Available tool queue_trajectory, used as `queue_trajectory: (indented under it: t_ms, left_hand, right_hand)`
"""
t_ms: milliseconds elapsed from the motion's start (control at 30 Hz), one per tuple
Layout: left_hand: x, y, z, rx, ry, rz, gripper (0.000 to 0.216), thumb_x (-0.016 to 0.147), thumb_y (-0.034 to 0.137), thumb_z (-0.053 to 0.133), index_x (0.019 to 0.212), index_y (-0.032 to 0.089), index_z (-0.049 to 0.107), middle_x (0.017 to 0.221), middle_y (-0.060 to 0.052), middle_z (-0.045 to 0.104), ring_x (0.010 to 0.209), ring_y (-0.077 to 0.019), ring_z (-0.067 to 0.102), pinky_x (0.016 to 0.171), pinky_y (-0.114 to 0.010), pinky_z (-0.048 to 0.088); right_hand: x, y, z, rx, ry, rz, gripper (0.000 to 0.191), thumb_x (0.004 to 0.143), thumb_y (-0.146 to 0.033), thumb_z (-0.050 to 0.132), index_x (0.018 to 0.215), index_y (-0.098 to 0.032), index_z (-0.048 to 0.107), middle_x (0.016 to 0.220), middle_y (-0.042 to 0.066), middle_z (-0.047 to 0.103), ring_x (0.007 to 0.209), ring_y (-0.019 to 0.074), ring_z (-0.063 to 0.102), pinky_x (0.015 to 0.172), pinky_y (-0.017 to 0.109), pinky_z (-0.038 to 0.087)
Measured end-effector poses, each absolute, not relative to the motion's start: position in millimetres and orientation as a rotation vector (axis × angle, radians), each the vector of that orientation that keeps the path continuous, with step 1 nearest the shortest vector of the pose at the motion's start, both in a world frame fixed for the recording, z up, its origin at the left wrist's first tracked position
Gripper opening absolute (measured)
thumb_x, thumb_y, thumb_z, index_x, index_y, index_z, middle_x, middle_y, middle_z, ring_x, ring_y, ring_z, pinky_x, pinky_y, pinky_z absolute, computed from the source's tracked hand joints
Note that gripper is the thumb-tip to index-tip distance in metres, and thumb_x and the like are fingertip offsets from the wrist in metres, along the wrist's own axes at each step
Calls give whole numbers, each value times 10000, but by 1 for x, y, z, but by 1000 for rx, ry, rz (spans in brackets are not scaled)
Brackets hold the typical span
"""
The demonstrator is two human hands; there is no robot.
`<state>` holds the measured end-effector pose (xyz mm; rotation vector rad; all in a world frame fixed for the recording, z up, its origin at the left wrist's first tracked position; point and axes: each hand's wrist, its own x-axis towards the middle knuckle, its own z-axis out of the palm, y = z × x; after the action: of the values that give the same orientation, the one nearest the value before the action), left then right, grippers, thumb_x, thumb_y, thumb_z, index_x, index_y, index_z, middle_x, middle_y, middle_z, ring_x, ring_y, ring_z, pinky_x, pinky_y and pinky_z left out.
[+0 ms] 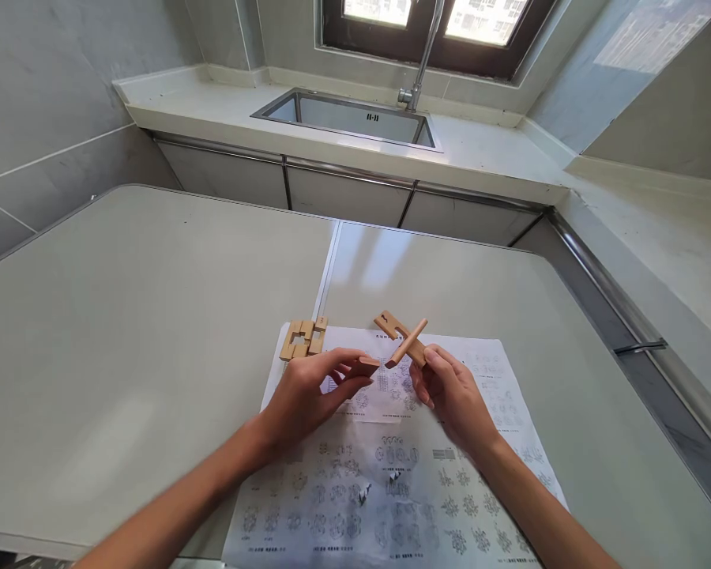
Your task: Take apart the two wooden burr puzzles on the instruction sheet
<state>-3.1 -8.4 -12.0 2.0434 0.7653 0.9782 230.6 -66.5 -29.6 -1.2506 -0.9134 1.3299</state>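
Note:
Between thumb and fingers, my left hand pinches a small wooden puzzle piece, mostly hidden by the fingers. My right hand is closed on the lower end of a flat notched wooden piece, which has a dark mark near its far end. Across that piece lies a slim wooden stick, tilted up to the right; whether it is slotted in I cannot tell. The two hands are apart, with a small gap between their pieces. Beyond my left hand, several notched wooden puzzle pieces lie grouped together.
A large printed sheet with puzzle diagrams lies under both hands on the pale table. A seam divides the tabletop. Past the table's far edge stands a counter with a sink and a tap.

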Motion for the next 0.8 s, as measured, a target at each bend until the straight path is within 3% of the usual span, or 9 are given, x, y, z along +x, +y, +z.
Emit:
queue_trajectory:
  t_ms: [100, 267, 800]
  left_hand:
    - [-5, -8, -22, 2241, 853, 928, 317, 1020, 299, 651, 1328, 231, 621, 969, -23, 827, 774, -166, 789, 773, -311, 659]
    - [-4, -9, -30, 2466, 951, 851, 353, 1039, 294, 592, 1380, 222, 538, 891, 3, 803, 665, -144, 752, 651, -246, 575]
    - [-2, -13, -27, 2608, 1120, 815, 215, 1041, 308, 561, 1202, 184, 630, 821, 7, 765, 639, -149, 711, 604, -249, 466]
  right_hand:
    - [229, -66, -29, -1245, -913, 1328, 417, 1033, -529, 563, 759, -215, 560, 644, -24, 537, 529, 119, 391, 524, 271, 339]
    - [229, -67, -30, -1243, -923, 1333, 425, 1035, -531, 564, 754, -212, 563, 624, -29, 524, 532, 118, 402, 532, 270, 337]
    - [232, -69, -33, -1232, -947, 1349, 416, 1046, -505, 563, 751, -212, 560, 645, -26, 545, 551, 116, 420, 555, 269, 341]
